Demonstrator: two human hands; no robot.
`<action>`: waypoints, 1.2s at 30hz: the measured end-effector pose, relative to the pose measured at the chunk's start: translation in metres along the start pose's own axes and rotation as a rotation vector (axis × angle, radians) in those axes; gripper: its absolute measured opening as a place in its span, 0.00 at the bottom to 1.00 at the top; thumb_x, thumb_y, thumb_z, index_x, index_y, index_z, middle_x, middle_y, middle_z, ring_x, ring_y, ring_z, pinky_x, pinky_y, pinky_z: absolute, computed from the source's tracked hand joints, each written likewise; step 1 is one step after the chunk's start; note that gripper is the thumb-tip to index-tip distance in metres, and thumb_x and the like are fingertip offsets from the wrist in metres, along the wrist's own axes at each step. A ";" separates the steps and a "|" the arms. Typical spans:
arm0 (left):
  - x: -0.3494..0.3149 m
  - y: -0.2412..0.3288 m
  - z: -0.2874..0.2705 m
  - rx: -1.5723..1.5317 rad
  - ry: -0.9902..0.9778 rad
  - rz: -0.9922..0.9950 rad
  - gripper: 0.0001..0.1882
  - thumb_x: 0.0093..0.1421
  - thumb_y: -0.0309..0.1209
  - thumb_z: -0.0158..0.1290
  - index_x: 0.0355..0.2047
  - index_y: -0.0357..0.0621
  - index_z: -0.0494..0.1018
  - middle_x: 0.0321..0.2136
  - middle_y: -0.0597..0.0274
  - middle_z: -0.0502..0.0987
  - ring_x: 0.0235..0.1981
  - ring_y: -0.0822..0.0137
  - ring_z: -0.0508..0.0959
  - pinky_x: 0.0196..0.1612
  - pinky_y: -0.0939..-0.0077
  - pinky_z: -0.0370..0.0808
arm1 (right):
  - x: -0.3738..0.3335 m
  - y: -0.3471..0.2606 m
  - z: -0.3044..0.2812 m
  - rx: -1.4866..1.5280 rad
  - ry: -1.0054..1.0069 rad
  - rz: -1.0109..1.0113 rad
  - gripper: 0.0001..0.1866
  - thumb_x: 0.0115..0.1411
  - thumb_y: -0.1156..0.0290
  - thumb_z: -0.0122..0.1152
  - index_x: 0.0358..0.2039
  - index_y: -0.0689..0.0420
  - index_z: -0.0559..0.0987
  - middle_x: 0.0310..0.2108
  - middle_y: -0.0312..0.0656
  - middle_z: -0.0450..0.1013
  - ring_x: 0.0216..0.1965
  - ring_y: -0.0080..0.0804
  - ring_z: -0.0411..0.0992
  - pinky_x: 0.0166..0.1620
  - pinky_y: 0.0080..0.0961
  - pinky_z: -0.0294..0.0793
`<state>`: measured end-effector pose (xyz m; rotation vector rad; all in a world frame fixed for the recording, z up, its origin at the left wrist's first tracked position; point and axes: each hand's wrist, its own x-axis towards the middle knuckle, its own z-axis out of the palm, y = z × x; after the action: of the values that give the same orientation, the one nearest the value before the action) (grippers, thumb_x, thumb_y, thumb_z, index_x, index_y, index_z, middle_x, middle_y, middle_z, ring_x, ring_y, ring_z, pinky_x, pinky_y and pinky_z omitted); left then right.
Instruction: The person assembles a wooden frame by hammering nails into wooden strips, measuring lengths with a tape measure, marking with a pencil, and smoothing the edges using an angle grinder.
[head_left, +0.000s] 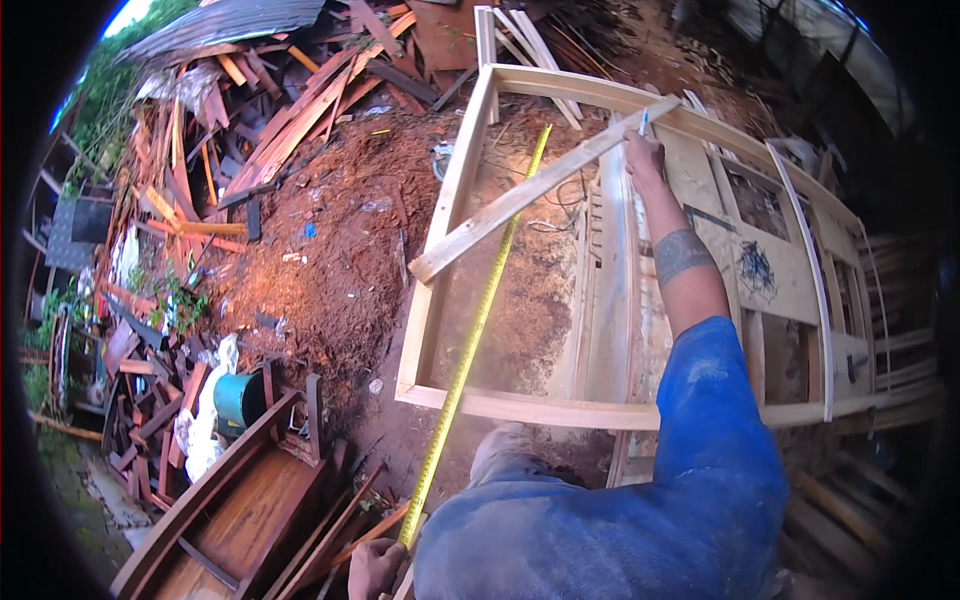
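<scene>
Broken reddish-brown and dark timber scrap (pixel 165 440) lay heaped along the left of the outdoor work area, near a dark-green cylindrical container (pixel 238 402). Below the container stood a long brown wooden trough-shaped piece (pixel 245 505). Uneven, crumbly red-brown soil (pixel 330 250), flecked with litter, formed the ground to the right. At the lower edge, the bare left hand (pixel 373 568) was clenched at the near end of a flat yellow graduated measuring tape (pixel 485 310). Running straight and narrow, the tape crossed the near rail of a pale, squared-timber rectangular frame (pixel 545 408). One rough, pale wooden board (pixel 530 205) lay diagonally over the frame, crossing the tape. At its upper right end, the bare right hand (pixel 645 158) grasped a slim white-and-blue pen-like tool (pixel 644 122). Pale flat panels (pixel 795 272) adjoined farther right.
</scene>
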<state>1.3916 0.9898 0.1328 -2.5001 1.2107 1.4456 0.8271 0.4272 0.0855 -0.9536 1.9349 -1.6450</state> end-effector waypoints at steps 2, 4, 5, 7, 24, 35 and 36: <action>-0.005 -0.064 0.017 -0.106 -0.060 0.117 0.16 0.59 0.33 0.56 0.42 0.34 0.82 0.27 0.55 0.83 0.29 0.70 0.79 0.37 0.70 0.75 | -0.027 0.014 -0.085 -0.037 0.092 -0.001 0.12 0.54 0.65 0.65 0.21 0.54 0.71 0.15 0.29 0.59 0.12 0.19 0.55 0.14 0.23 0.53; -0.038 -0.056 0.017 -0.046 -0.091 0.120 0.15 0.60 0.33 0.56 0.39 0.31 0.81 0.26 0.55 0.82 0.29 0.70 0.78 0.35 0.72 0.74 | -0.068 0.020 -0.164 0.009 0.099 0.018 0.11 0.55 0.67 0.64 0.22 0.54 0.72 0.15 0.28 0.58 0.12 0.18 0.54 0.15 0.23 0.51; -0.043 -0.073 0.024 -0.026 -0.095 0.130 0.15 0.60 0.33 0.56 0.39 0.31 0.81 0.27 0.55 0.82 0.29 0.71 0.78 0.34 0.72 0.74 | -0.092 0.028 -0.204 0.005 0.136 0.037 0.11 0.55 0.67 0.64 0.22 0.54 0.72 0.15 0.28 0.58 0.12 0.18 0.54 0.15 0.23 0.51; -0.056 -0.082 0.033 0.041 -0.156 0.180 0.15 0.61 0.33 0.56 0.39 0.31 0.81 0.28 0.55 0.83 0.29 0.71 0.78 0.35 0.72 0.74 | -0.134 0.033 -0.290 -0.006 0.159 0.156 0.09 0.56 0.68 0.63 0.24 0.54 0.73 0.15 0.27 0.56 0.12 0.18 0.53 0.15 0.23 0.50; -0.174 0.039 0.259 0.041 -0.128 0.362 0.11 0.65 0.28 0.51 0.28 0.37 0.79 0.14 0.69 0.68 0.12 0.79 0.63 0.15 0.77 0.54 | -0.066 0.121 -0.680 0.022 0.245 0.236 0.08 0.54 0.70 0.65 0.29 0.58 0.75 0.20 0.29 0.61 0.11 0.17 0.53 0.14 0.20 0.51; -0.289 0.164 0.524 -0.229 -0.036 0.258 0.14 0.60 0.30 0.55 0.22 0.32 0.77 0.15 0.69 0.72 0.19 0.80 0.68 0.23 0.78 0.64 | 0.125 0.244 -0.900 -0.277 0.166 0.199 0.09 0.56 0.66 0.63 0.25 0.56 0.75 0.15 0.28 0.61 0.10 0.20 0.56 0.13 0.24 0.53; -0.299 0.162 0.539 -0.299 -0.047 0.201 0.14 0.61 0.30 0.55 0.23 0.32 0.78 0.16 0.69 0.72 0.19 0.80 0.69 0.23 0.78 0.64 | 0.132 0.249 -0.925 -0.317 0.189 0.202 0.09 0.56 0.65 0.63 0.25 0.56 0.75 0.15 0.28 0.61 0.10 0.20 0.56 0.13 0.24 0.54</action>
<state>0.8133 1.2559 0.1017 -2.5659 1.3635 1.8494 0.0310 0.9743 0.0496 -0.7013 2.3841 -1.3822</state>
